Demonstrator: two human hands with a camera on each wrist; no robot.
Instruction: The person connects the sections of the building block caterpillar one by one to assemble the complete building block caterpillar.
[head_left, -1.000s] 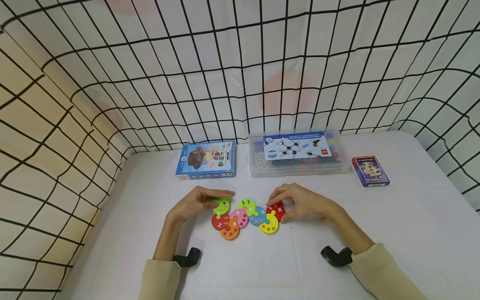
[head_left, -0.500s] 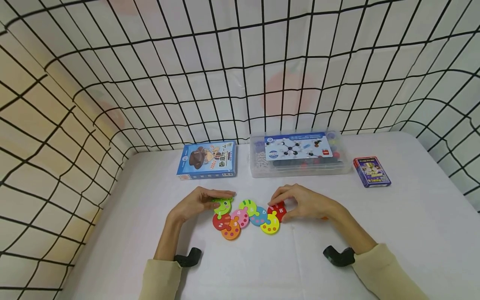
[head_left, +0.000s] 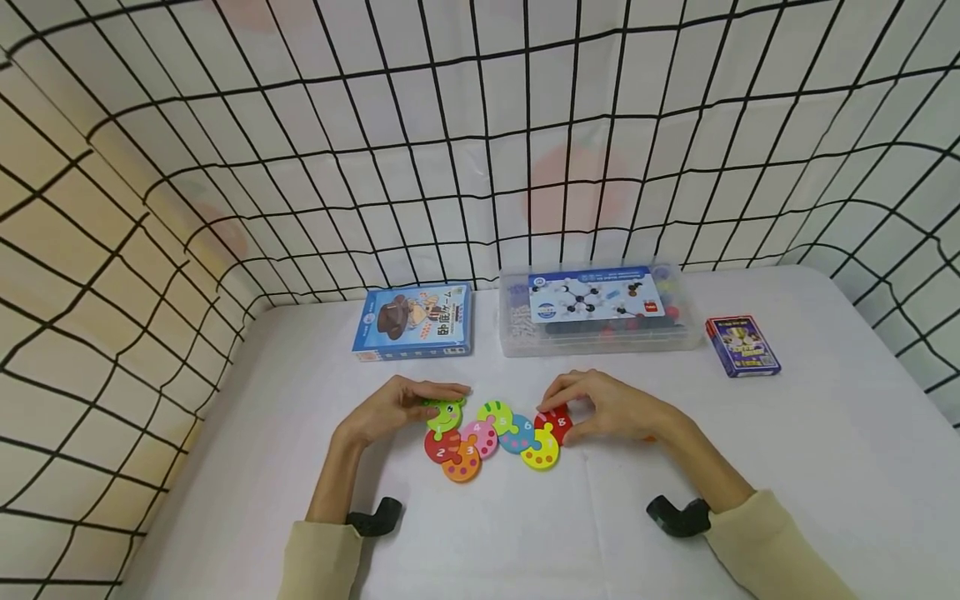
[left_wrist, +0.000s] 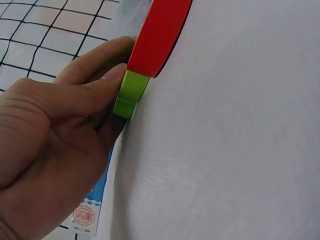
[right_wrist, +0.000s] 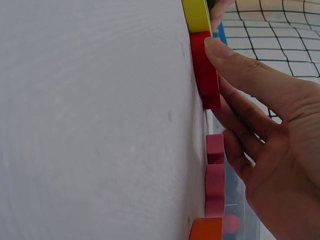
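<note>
A caterpillar puzzle of several interlocked coloured wooden pieces lies flat in a zigzag on the white table. At its left end my left hand (head_left: 390,408) pinches the green smiling head piece (head_left: 446,413), joined to a red piece (head_left: 441,447) marked 2. My right hand (head_left: 600,406) grips the red piece (head_left: 557,423) marked 8 at the other end, which meets the yellow piece (head_left: 541,451). Thumb on its edge, the right hand shows that hold in the right wrist view. In the left wrist view, the thumb rests against the green piece (left_wrist: 131,92).
Beneath the right hand lie a loose pink piece (right_wrist: 215,190) and an orange piece (right_wrist: 207,230). Farther back stand a blue game box (head_left: 412,321), a clear plastic case (head_left: 517,337) and a small card box (head_left: 742,346). Black netting (head_left: 480,137) borders the table's back and sides.
</note>
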